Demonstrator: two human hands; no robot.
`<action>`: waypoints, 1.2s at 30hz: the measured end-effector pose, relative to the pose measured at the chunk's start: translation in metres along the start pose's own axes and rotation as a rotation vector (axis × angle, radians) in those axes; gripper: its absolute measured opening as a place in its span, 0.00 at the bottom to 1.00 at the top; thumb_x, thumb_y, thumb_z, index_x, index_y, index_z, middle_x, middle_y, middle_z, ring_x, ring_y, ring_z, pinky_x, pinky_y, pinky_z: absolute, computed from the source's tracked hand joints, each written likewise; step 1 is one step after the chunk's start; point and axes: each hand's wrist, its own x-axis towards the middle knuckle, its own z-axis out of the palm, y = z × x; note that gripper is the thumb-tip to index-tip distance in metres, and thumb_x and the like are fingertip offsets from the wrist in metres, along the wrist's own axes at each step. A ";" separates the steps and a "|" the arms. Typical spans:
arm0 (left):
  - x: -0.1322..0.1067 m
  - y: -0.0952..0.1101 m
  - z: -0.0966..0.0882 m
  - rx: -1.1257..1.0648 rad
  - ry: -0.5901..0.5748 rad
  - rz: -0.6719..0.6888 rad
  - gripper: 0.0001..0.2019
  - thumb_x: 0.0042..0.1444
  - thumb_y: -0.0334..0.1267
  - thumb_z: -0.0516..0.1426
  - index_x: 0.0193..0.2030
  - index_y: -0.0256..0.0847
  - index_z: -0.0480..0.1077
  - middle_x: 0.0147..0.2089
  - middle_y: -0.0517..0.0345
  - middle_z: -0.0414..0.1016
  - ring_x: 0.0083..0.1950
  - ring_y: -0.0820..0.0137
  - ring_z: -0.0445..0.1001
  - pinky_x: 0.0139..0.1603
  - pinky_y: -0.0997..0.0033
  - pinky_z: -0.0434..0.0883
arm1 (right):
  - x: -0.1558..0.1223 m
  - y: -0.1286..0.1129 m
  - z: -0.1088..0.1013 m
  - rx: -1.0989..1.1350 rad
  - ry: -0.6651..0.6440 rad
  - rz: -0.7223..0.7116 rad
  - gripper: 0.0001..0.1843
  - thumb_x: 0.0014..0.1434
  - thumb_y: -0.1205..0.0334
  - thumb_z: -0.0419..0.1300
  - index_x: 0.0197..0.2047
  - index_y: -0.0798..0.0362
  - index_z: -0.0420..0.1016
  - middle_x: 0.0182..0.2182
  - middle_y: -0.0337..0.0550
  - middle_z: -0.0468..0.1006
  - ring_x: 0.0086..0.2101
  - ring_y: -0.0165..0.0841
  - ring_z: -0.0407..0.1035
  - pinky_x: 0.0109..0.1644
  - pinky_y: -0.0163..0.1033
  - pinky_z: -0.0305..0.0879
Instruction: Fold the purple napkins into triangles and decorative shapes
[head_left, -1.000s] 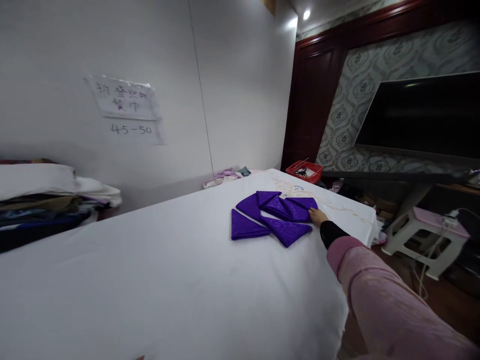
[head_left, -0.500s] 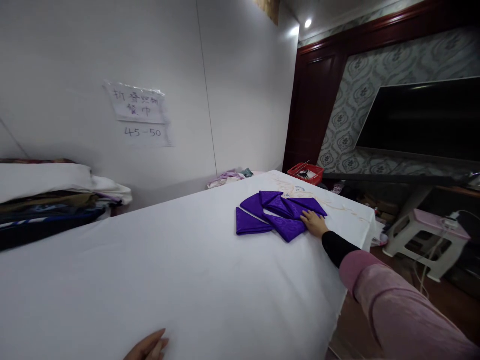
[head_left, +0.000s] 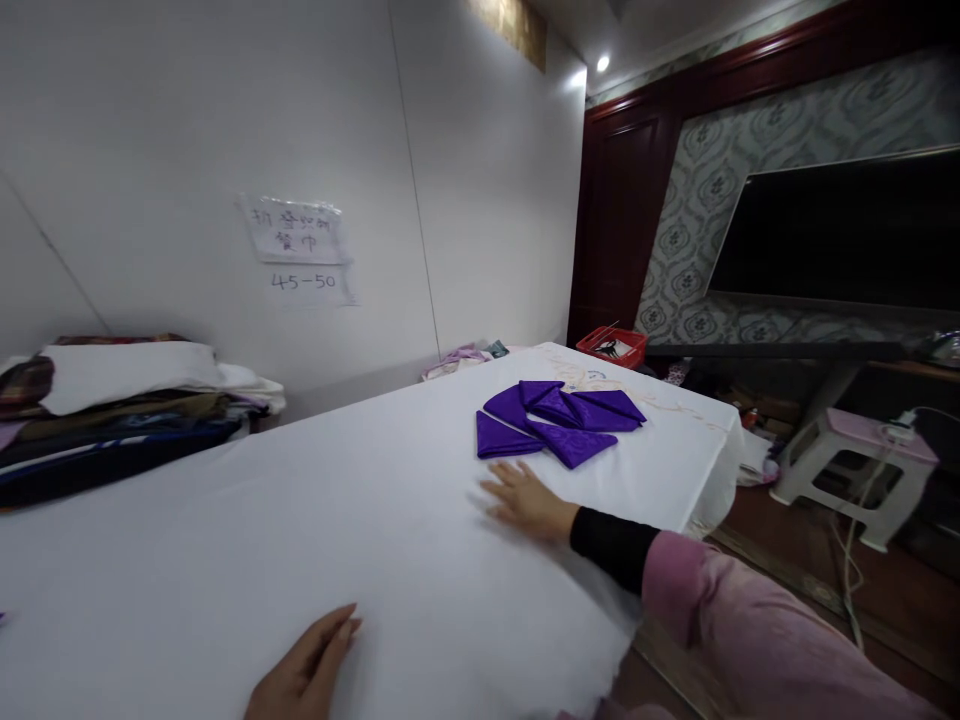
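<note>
Left hand [head_left: 304,668] with fingers and thumb nearly together, nothing visible in them, right hand [head_left: 531,502] with fingers spread, empty, just before glossy purple cloths [head_left: 564,408], folded into angular overlapping shapes on a white-covered worktop [head_left: 420,540]

The bottom edge cuts off the left grip [head_left: 306,672].

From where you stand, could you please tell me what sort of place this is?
Probably a living room in a home: a large dark screen hangs against patterned wallpaper, near a white-covered table bearing folded purple cloth.
</note>
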 end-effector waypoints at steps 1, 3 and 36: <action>0.001 -0.001 -0.002 0.044 0.030 0.026 0.24 0.42 0.58 0.53 0.42 0.46 0.73 0.44 0.58 0.79 0.48 0.57 0.75 0.53 0.60 0.70 | 0.003 -0.019 0.001 0.035 -0.031 -0.067 0.30 0.65 0.45 0.43 0.64 0.51 0.55 0.65 0.54 0.51 0.64 0.43 0.42 0.63 0.56 0.38; 0.007 -0.005 -0.008 0.146 0.092 0.083 0.24 0.44 0.56 0.52 0.43 0.46 0.73 0.47 0.58 0.77 0.50 0.57 0.74 0.55 0.59 0.69 | 0.010 -0.056 0.003 0.086 -0.080 -0.194 0.31 0.64 0.44 0.43 0.65 0.51 0.54 0.65 0.53 0.51 0.64 0.43 0.42 0.64 0.56 0.38; 0.038 -0.118 -0.187 0.941 0.779 -0.481 0.30 0.58 0.40 0.48 0.67 0.35 0.48 0.71 0.49 0.39 0.70 0.60 0.39 0.66 0.49 0.44 | 0.067 -0.137 0.108 0.196 -0.093 -0.530 0.26 0.63 0.48 0.49 0.63 0.41 0.57 0.64 0.40 0.53 0.62 0.43 0.48 0.63 0.57 0.48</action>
